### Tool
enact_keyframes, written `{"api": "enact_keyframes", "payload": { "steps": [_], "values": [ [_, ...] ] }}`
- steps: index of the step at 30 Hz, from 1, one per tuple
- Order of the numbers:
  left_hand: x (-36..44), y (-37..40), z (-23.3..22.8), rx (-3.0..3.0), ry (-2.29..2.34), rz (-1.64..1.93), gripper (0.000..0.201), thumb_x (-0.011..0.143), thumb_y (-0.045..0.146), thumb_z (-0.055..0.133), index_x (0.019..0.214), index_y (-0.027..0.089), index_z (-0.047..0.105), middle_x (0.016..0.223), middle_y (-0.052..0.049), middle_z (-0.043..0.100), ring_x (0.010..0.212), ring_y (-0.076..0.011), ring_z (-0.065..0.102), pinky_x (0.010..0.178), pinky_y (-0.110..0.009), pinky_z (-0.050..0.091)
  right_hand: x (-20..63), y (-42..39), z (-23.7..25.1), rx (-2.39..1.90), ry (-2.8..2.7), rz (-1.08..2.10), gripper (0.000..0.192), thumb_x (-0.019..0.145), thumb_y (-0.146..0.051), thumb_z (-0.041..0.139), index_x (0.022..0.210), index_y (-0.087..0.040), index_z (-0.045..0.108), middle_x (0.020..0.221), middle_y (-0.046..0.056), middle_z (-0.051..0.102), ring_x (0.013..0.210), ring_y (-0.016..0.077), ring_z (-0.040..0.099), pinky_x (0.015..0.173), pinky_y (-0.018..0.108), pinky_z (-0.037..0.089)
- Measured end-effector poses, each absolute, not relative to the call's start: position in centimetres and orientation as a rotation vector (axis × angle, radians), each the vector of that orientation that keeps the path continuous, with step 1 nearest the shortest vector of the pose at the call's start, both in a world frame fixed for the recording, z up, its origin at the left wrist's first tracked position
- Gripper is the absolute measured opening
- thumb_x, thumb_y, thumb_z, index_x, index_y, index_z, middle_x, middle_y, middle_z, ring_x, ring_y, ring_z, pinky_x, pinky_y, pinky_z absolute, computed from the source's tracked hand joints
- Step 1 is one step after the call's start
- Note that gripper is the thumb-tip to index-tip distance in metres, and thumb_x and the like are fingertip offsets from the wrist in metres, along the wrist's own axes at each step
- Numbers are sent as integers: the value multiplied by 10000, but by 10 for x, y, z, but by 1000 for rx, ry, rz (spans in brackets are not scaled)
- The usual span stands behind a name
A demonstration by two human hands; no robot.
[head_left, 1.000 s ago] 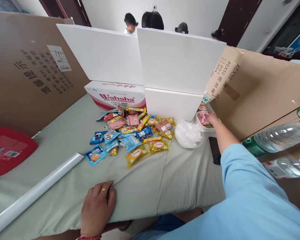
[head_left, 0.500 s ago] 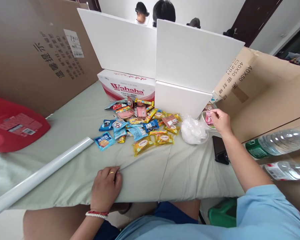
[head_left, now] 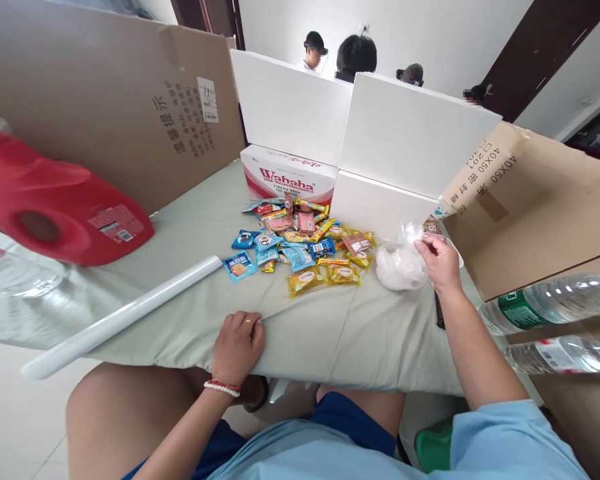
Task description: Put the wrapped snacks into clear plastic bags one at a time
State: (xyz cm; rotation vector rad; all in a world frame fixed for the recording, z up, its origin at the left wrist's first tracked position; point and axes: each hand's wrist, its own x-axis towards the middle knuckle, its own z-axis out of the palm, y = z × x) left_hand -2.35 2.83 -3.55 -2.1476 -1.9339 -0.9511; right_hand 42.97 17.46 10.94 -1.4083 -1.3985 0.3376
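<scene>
Right hand (head_left: 439,261) on bunched plastic (head_left: 399,267)

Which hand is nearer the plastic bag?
Right. The right hand pinches the plastic bag near its top; the left hand rests on the cloth, well to its left.

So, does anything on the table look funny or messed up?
Yes: the long shiny white roll lies slantwise, its near end poking past the edge of the pale green cloth-covered table. I see no spill.
</scene>
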Motion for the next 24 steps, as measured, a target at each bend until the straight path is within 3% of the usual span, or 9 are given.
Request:
{"api": "enact_keyframes", "payload": {
  "steps": [6,10,13,17,21,24],
  "values": [
    [-2,13,-10,-1913,-2077,-1539,186,969,306,536,981,192,682,960,-92,639,966,-260,615,881,-426,507,365,91,87,-1064,-861,1088,322,653,-448,908,771,-235,699,635,-56,514,537,84,419,518,228,374],
    [51,-1,25,-2294,-2342,-2157,328,938,435,623,1186,220,611,1043,-65,633,892,-187,646,763,-330,542,305,39,48,-1113,-825,1298,315,653,-437,920,781,-226,724,675,-35,579,577,89,457,519,217,372],
    [84,0,40,-2266,-2703,-2681,539,848,557,717,1236,230,533,1129,-66,601,849,-177,670,681,-320,571,268,10,29,-1144,-972,1352,252,718,-405,893,815,-227,742,719,-28,615,642,103,494,600,232,415],
    [94,2,43,-2005,-2732,-3086,549,688,530,873,1031,192,610,1003,-33,647,853,-163,653,737,-296,565,250,-6,22,-1131,-1034,1430,230,759,-398,860,846,-228,731,738,-23,622,651,112,488,623,246,417],
    [81,-1,35,-1803,-2849,-3165,501,720,576,839,935,157,669,894,-46,696,750,-140,650,702,-267,518,275,5,29,-1157,-872,1378,306,707,-414,860,816,-226,643,719,-32,566,609,113,466,543,236,364],
    [69,-6,30,-1806,-2945,-3027,479,758,576,818,910,137,699,878,-57,702,678,-105,602,607,-223,455,322,35,47,-1280,-968,943,285,746,-423,795,872,-230,627,745,-24,574,623,132,485,576,261,394]
  ]
}}
